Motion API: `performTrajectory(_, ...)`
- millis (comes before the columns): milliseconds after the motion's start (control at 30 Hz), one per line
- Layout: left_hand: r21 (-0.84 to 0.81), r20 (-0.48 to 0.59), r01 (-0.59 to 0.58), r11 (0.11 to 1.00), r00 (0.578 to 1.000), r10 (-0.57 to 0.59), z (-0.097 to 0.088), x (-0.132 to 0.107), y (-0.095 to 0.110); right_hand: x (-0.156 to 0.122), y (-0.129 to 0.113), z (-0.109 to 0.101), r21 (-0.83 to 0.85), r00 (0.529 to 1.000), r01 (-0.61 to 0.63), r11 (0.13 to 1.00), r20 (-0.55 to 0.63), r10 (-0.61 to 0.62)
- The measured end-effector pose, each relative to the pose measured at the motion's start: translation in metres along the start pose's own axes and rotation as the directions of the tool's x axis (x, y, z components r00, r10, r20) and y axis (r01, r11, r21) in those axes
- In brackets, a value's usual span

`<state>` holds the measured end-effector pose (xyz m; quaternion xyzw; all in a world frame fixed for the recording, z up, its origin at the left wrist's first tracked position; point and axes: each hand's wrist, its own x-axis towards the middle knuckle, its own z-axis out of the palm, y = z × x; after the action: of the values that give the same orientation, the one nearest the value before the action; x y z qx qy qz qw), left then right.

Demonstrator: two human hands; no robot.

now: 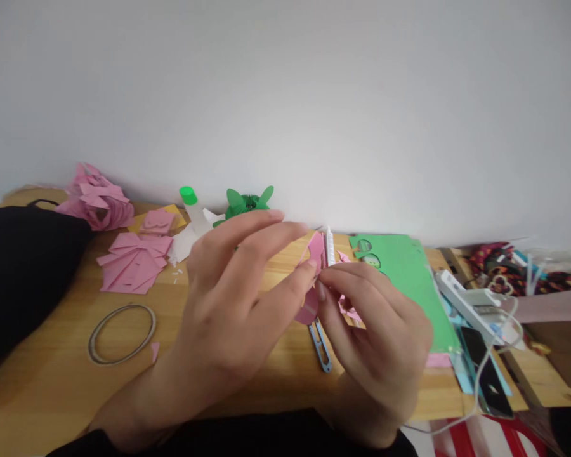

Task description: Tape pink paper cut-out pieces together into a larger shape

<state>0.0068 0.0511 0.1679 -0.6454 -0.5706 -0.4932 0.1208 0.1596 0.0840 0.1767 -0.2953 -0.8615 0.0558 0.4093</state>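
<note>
My left hand [238, 298] holds a small cut piece of pink paper [307, 311] at its index fingertip and hidden thumb, the other fingers stretched out above. Against the edge of this paper, the thumb and fingertips of my right hand [380, 324] are pinched together; what lies between them is too small to make out. A blue-grey utility knife [322, 352] lies on the table under the hands. Behind them is a white pen-like stick [330, 246]. Pink paper scraps [347, 308] are partly hidden by my right hand.
A thin tape roll [91, 346] and folded pink paper [136, 263] lie left. Behind stand a green-capped glue stick [188, 195], a pink paper figure [98, 197] and a green one [247, 202]. Green paper [404, 285], a power strip [466, 304] and a phone [488, 374] lie right.
</note>
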Motion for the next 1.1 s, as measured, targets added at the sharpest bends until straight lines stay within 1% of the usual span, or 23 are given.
performTrajectory(133, 0.0, -0.021, 0.028, 1.0, 0.999, -0.028, 0.0009, 0.0007, 0.0005, 0.0, 0.001, -0.0001, 0.019, 1.0, -0.003, 1.0, -0.002, 0.003)
performTrajectory(367, -0.039, 0.015, 0.029, 0.999, 0.999, -0.028, -0.0021, 0.0033, -0.0002, 0.0004, 0.0005, -0.0005, 0.02, 1.0, -0.011, 1.0, -0.003, 0.011)
performTrajectory(500, -0.051, 0.002, 0.035, 0.998, 0.999, -0.035, -0.0027, 0.0037, 0.0003, 0.0003, 0.0002, 0.0001, 0.03, 1.0, -0.024, 0.999, -0.002, 0.024)
performTrajectory(633, -0.044, 0.015, 0.029, 0.999, 0.999, -0.028, -0.0032, 0.0035, 0.0006, 0.0, -0.0002, 0.0004, 0.056, 0.999, -0.038, 0.998, -0.011, 0.039)
performTrajectory(733, -0.015, 0.031, -0.019, 1.0, 0.999, 0.019, -0.0051, 0.0042, -0.0008, 0.0006, -0.0009, 0.0005, 0.115, 0.993, -0.097, 0.989, -0.054, 0.104)
performTrajectory(800, 0.001, 0.038, -0.092, 0.996, 0.995, 0.092, -0.0062, 0.0045, -0.0024, 0.0012, -0.001, 0.0006, 0.168, 0.983, -0.154, 0.974, -0.077, 0.169)
performTrajectory(833, -0.013, 0.034, -0.117, 0.993, 0.993, 0.117, -0.0064, 0.0042, -0.0032, 0.0013, -0.0009, 0.0007, 0.196, 0.976, -0.186, 0.963, -0.079, 0.204)
performTrajectory(867, -0.045, 0.021, -0.115, 0.992, 0.993, 0.116, -0.0062, 0.0037, -0.0038, 0.0013, -0.0007, 0.001, 0.224, 0.969, -0.212, 0.951, -0.08, 0.234)
performTrajectory(900, -0.094, 0.007, -0.083, 0.992, 0.996, 0.084, -0.0057, 0.0028, -0.0043, 0.0012, -0.0006, 0.0014, 0.25, 0.963, -0.23, 0.94, -0.079, 0.257)
performTrajectory(967, -0.239, 0.024, 0.066, 0.969, 0.998, -0.062, -0.004, 0.0004, -0.005, 0.0006, -0.0005, 0.0026, 0.291, 0.957, -0.247, 0.924, -0.075, 0.28)
performTrajectory(1033, -0.39, 0.121, 0.229, 0.892, 0.973, -0.197, -0.0026, -0.0022, -0.0052, -0.0002, -0.0007, 0.0042, 0.321, 0.96, -0.239, 0.917, -0.067, 0.273)
performTrajectory(1100, -0.496, 0.236, 0.351, 0.795, 0.935, -0.265, -0.0027, -0.004, -0.0047, -0.0007, -0.0012, 0.0056, 0.341, 0.963, -0.233, 0.911, -0.049, 0.265)
